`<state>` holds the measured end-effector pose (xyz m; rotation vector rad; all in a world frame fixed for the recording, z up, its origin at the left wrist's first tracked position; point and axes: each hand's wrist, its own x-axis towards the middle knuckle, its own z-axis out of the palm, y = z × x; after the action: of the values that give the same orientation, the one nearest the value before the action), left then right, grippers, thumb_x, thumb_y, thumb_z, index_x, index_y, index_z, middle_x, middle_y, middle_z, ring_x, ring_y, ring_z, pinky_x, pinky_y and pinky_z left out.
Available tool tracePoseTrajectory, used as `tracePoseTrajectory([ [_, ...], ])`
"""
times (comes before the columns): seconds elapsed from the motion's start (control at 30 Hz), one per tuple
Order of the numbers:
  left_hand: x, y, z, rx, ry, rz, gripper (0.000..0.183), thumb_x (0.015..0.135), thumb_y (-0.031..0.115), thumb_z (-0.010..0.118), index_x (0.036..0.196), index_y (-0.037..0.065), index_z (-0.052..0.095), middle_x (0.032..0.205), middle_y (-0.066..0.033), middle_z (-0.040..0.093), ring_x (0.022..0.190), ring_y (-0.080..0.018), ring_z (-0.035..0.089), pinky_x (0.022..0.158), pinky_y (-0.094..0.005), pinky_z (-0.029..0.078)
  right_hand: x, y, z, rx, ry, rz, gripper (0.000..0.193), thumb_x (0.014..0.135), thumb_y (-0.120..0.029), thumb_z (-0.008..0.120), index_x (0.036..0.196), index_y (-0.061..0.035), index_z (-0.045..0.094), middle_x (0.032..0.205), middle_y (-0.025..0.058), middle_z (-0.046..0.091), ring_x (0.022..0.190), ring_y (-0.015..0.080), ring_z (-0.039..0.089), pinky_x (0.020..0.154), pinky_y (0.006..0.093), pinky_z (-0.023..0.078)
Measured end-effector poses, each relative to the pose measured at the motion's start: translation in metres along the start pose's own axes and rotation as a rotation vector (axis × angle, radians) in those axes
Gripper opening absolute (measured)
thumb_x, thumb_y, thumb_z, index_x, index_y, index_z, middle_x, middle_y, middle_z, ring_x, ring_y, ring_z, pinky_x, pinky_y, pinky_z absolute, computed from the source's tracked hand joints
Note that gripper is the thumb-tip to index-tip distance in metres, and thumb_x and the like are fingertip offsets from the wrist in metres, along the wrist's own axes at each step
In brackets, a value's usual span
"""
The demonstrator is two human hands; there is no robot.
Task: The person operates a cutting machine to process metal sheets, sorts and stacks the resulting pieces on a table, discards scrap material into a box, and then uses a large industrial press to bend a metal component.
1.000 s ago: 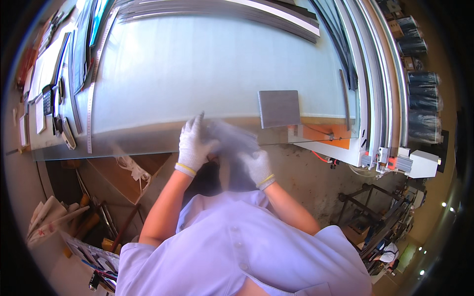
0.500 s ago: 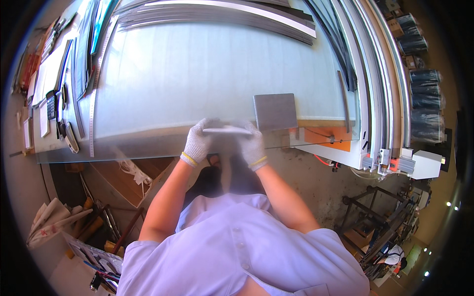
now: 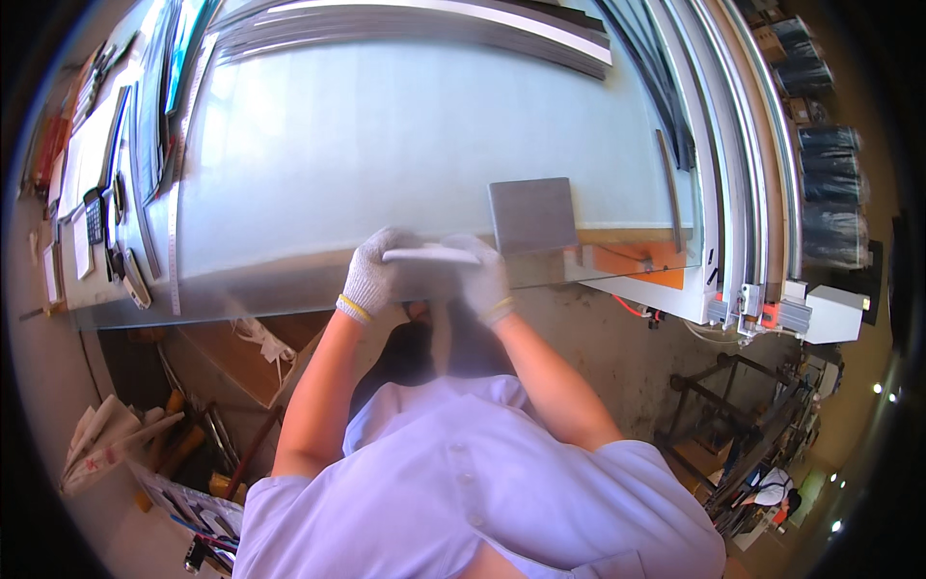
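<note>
White-gloved left hand [image 3: 369,274], right hand [image 3: 482,275]: fingers closed on opposite ends of pale flat slab [image 3: 431,256].
Slab: edge-on, steadier than earlier; control two-handed.

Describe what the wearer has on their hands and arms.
The left hand and right hand wear off-white knitted gloves, each with a yellow band at the wrist. The forearms are bare up to the short sleeves of a lavender buttoned shirt. No cables or watch show on them.
</note>
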<state>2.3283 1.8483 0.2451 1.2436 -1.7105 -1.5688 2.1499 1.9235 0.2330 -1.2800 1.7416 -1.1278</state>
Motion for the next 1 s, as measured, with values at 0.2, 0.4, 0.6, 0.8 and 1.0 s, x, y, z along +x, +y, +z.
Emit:
tracePoseTrajectory([
  [0.2,0.011,-0.011,-0.009,-0.087,0.009,-0.082,0.021,0.083,-0.003,0.062,0.104,-0.003,0.066,0.090,-0.0033,0.067,0.086,-0.0103,0.058,0.080,-0.0275,0.050,-0.005,-0.024,-0.021,0.237,-0.089,0.286,0.016,0.091,-0.005,0.061,0.104,0.0006,0.067,0.084,0.0085,0.069,0.067,0.0119,0.062,0.061,0.0262,0.049],
  [0.4,0.078,0.040,0.023,0.079,-0.253,-0.041,0.046,0.082,0.007,0.065,0.126,-0.004,0.056,0.105,-0.0160,0.068,0.096,-0.0186,0.063,0.088,-0.0323,0.050,-0.058,0.014,-0.075,0.511,0.044,0.589,0.016,0.093,-0.018,0.062,0.099,-0.0037,0.068,0.074,0.0050,0.067,0.056,0.0082,0.058,0.051,0.0223,0.044],
  [0.6,0.153,0.089,0.092,0.553,-0.617,0.012,0.053,0.078,0.014,0.069,0.129,0.003,0.057,0.118,-0.0198,0.064,0.108,-0.0371,0.061,0.095,-0.0412,0.049,-0.098,0.053,-0.120,0.563,0.161,0.859,0.020,0.094,-0.024,0.061,0.098,-0.0058,0.068,0.075,0.0054,0.067,0.056,0.0101,0.059,0.050,0.0228,0.045],
  [0.8,0.147,0.057,0.135,0.868,-0.388,0.232,0.053,0.072,0.011,0.074,0.123,0.011,0.061,0.123,-0.0155,0.056,0.114,-0.0377,0.054,0.096,-0.0443,0.048,-0.113,0.088,-0.103,0.788,0.302,0.839,0.027,0.093,-0.027,0.064,0.107,-0.0046,0.065,0.082,0.0065,0.068,0.058,0.0111,0.060,0.051,0.0239,0.046],
  [1.0,0.068,0.041,0.172,0.894,-0.428,0.221,0.056,0.068,0.011,0.076,0.122,0.010,0.059,0.117,-0.0167,0.057,0.108,-0.0383,0.055,0.094,-0.0441,0.047,-0.119,0.100,-0.092,0.836,0.302,0.698,0.024,0.090,-0.025,0.069,0.094,-0.0024,0.063,0.082,0.0080,0.067,0.058,0.0116,0.059,0.052,0.0253,0.045],
])
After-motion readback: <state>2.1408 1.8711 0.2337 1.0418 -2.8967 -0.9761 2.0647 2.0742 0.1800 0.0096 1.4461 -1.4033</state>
